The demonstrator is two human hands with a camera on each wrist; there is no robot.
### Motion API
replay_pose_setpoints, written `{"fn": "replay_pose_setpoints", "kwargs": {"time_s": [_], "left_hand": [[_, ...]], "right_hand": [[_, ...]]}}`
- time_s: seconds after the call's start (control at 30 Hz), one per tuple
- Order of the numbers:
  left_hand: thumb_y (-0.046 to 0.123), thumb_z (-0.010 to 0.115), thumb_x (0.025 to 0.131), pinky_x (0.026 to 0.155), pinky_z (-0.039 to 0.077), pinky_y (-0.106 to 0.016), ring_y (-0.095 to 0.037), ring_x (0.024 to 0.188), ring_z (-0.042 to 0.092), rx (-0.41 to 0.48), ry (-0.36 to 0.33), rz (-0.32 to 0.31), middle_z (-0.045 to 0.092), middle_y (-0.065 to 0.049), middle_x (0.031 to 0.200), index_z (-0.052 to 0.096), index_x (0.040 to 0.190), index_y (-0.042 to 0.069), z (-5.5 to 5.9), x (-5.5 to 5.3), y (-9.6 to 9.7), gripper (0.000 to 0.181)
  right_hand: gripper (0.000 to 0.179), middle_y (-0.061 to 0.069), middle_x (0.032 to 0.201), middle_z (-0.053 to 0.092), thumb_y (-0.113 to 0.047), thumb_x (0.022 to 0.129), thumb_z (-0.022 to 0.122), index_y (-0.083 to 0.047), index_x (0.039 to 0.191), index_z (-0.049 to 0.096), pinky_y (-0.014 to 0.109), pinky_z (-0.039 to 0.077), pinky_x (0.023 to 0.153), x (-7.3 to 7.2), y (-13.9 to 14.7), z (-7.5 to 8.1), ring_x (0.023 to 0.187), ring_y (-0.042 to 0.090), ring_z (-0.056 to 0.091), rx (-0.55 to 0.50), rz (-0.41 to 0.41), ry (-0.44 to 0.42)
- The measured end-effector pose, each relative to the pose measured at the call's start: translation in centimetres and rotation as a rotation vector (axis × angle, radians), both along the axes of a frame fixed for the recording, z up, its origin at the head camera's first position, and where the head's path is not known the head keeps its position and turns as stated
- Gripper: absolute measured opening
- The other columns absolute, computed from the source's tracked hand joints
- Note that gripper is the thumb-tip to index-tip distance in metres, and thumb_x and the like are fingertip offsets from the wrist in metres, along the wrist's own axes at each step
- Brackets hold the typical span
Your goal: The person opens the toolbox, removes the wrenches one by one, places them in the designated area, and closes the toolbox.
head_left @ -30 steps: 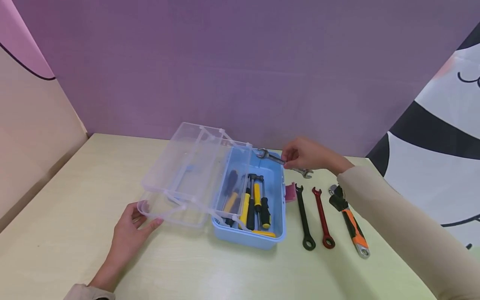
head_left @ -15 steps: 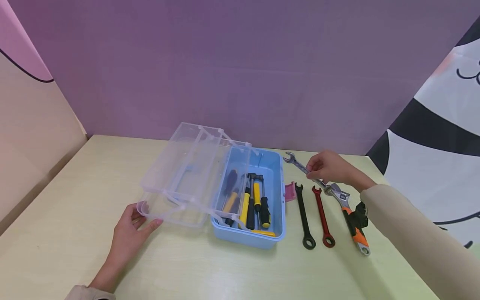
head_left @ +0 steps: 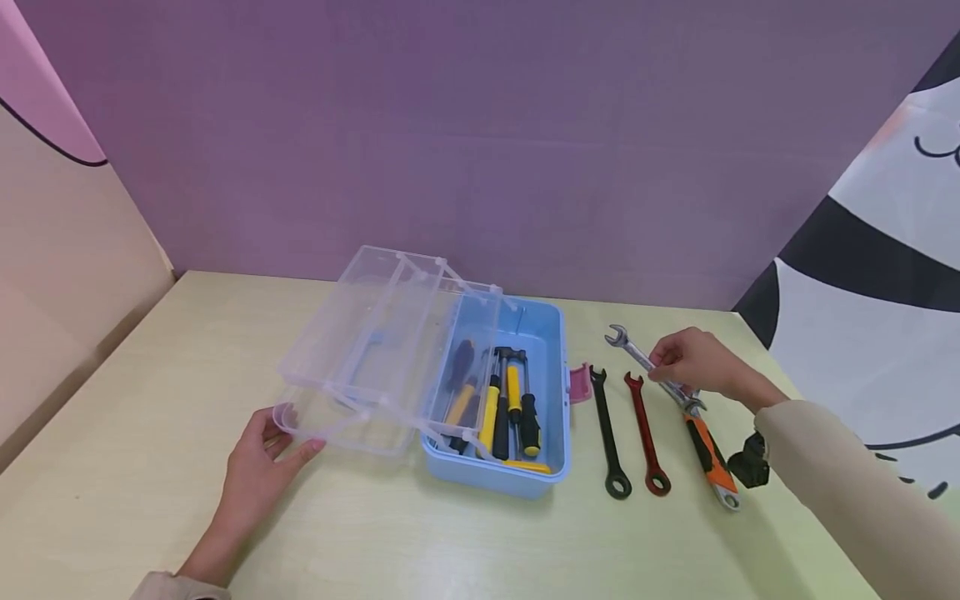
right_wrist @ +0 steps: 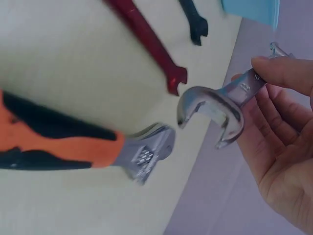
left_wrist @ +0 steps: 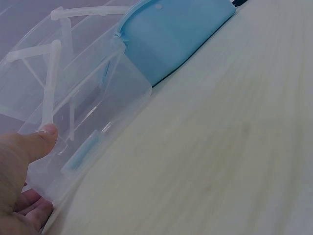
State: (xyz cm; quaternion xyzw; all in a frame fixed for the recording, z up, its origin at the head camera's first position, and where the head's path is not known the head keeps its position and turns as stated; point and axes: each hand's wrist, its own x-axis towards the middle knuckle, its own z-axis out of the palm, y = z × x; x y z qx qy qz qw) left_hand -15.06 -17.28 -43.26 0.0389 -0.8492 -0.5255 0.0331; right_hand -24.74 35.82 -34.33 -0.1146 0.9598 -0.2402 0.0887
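Observation:
My right hand [head_left: 701, 364] pinches a silver double open-ended wrench [head_left: 628, 346] between thumb and fingers, up off the table to the right of the toolbox. In the right wrist view, one open jaw of that wrench [right_wrist: 230, 110] points toward the head of an orange-and-black adjustable wrench [right_wrist: 63, 139]. My left hand [head_left: 258, 467] holds the near-left corner of the clear plastic lid [head_left: 352, 346]. The left wrist view has the thumb on the lid [left_wrist: 98, 132] and the other fingers curled at its lower edge. The lid is swung leftward from the light-blue toolbox [head_left: 487, 482].
A black wrench [head_left: 609, 433] and a red wrench [head_left: 647, 437] lie side by side right of the toolbox. Inside it are a small hammer [head_left: 513, 383], a black-and-yellow screwdriver [head_left: 530, 427] and several other tools. A pink latch [head_left: 580, 383] sticks out. A purple wall [head_left: 480, 167] stands behind the table.
My right hand has carried the silver wrench from over the toolbox's right rim to the right and nearer, to the adjustable wrench's head. The left hand and the lid have stayed put.

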Motion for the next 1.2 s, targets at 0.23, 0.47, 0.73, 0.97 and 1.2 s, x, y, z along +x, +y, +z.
{"fn": "replay_pose_setpoints", "kwargs": {"time_s": [0.23, 0.47, 0.73, 0.97, 1.2], "left_hand": [[0.023, 0.071, 0.087, 0.104, 0.043, -0.042, -0.047, 0.129, 0.042, -0.023, -0.002, -0.009, 0.040, -0.029, 0.136, 0.028, 0.139, -0.006, 0.1, 0.0, -0.1, 0.073], [0.022, 0.071, 0.087, 0.104, 0.043, -0.041, -0.047, 0.129, 0.042, -0.020, 0.004, -0.006, 0.040, -0.029, 0.135, 0.028, 0.139, -0.007, 0.0, 0.0, -0.2, 0.073], [0.024, 0.070, 0.087, 0.105, 0.043, -0.042, -0.045, 0.130, 0.043, -0.004, 0.000, 0.003, 0.041, -0.028, 0.135, 0.030, 0.138, -0.005, -0.1, 0.0, 0.0, 0.071], [0.025, 0.071, 0.087, 0.104, 0.043, -0.043, -0.045, 0.129, 0.043, -0.002, 0.006, 0.000, 0.042, -0.027, 0.135, 0.031, 0.137, -0.004, -0.2, -0.1, 0.0, 0.070], [0.024, 0.071, 0.087, 0.104, 0.043, -0.042, -0.045, 0.129, 0.044, -0.014, 0.016, -0.005, 0.042, -0.028, 0.135, 0.031, 0.137, -0.005, -0.1, -0.1, -0.1, 0.070]], "right_hand": [[0.017, 0.005, 0.079, 0.063, -0.014, 0.087, 0.067, 0.000, 0.095, 0.063, 0.028, 0.056, 0.055, 0.9, 1.7, -1.3, 0.064, 0.014, 0.055, -0.039, -0.030, -0.021], [0.025, 0.006, 0.087, 0.065, -0.016, 0.088, 0.066, 0.004, 0.101, 0.061, 0.029, 0.059, 0.060, 1.8, 3.8, -2.3, 0.074, 0.013, 0.057, -0.084, -0.098, -0.078], [0.033, 0.005, 0.093, 0.063, -0.019, 0.091, 0.062, 0.010, 0.108, 0.056, 0.035, 0.061, 0.069, 3.1, 6.5, -3.1, 0.079, 0.014, 0.055, -0.135, -0.177, -0.137], [0.034, 0.003, 0.091, 0.059, -0.017, 0.092, 0.061, 0.012, 0.109, 0.055, 0.035, 0.060, 0.071, 3.9, 8.1, -3.5, 0.077, 0.012, 0.052, -0.141, -0.214, -0.180], [0.043, 0.003, 0.092, 0.060, -0.021, 0.094, 0.059, 0.016, 0.114, 0.052, 0.035, 0.061, 0.073, 3.8, 9.8, -4.2, 0.081, 0.015, 0.052, -0.131, -0.274, -0.218]]}}
